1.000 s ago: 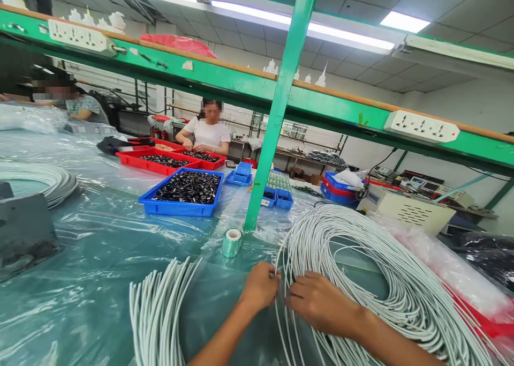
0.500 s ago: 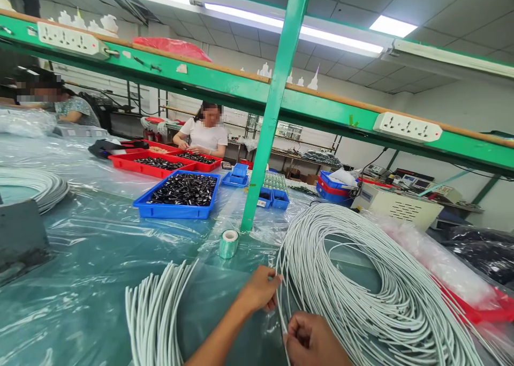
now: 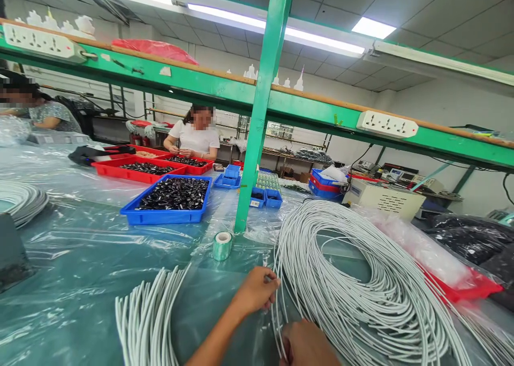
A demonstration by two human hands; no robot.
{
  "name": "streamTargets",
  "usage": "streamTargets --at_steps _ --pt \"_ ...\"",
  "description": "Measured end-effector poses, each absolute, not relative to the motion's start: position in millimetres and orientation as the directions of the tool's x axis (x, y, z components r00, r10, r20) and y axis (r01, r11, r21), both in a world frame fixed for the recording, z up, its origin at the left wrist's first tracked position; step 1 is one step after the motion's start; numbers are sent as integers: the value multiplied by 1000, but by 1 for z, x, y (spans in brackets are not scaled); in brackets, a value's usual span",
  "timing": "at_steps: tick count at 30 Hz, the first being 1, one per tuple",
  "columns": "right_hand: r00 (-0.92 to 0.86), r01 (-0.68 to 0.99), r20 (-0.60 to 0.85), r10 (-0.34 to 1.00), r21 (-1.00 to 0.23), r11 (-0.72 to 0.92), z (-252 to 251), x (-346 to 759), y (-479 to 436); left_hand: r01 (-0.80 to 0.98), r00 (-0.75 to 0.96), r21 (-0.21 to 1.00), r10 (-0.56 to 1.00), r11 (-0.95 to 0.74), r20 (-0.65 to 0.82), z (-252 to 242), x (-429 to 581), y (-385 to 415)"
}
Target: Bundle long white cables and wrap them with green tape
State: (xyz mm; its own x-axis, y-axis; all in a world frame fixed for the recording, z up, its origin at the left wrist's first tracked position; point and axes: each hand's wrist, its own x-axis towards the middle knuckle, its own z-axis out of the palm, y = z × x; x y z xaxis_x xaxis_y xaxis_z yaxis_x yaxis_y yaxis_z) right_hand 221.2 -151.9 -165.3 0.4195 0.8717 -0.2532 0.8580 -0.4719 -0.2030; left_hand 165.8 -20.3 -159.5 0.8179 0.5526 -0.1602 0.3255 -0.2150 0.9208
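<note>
My left hand (image 3: 255,291) pinches a thin white cable (image 3: 276,307) at the near edge of a big loose coil of white cable (image 3: 361,280). My right hand (image 3: 305,344), cut off by the lower frame edge, sits lower down against the same strands, its fingers mostly hidden. To the left of my forearm lies a bundle of cut white cables (image 3: 148,318), fanned out on the clear plastic sheeting (image 3: 80,264). A roll of shiny green tape (image 3: 222,246) stands upright beyond my hands.
A green steel post (image 3: 261,114) rises from the bench beyond my hands. Behind it stand a blue tray of black parts (image 3: 134,216) and red trays (image 3: 120,173). A co-worker (image 3: 195,135) sits across the bench. A beige power unit (image 3: 383,200) stands at right.
My right hand has dropped toward the lower frame edge, away from my left hand. The whole scene has shifted left in view as my head turned right.
</note>
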Motion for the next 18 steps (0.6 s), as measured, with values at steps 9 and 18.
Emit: streamTargets --at_steps 9,18 --pt "510 787 -124 851 -333 -520 -159 229 -162 235 775 969 617 -81 -137 -157 159 -20" --pt "543 788 -185 819 -225 -573 -164 233 -157 209 762 972 606 105 -229 -155 160 -21"
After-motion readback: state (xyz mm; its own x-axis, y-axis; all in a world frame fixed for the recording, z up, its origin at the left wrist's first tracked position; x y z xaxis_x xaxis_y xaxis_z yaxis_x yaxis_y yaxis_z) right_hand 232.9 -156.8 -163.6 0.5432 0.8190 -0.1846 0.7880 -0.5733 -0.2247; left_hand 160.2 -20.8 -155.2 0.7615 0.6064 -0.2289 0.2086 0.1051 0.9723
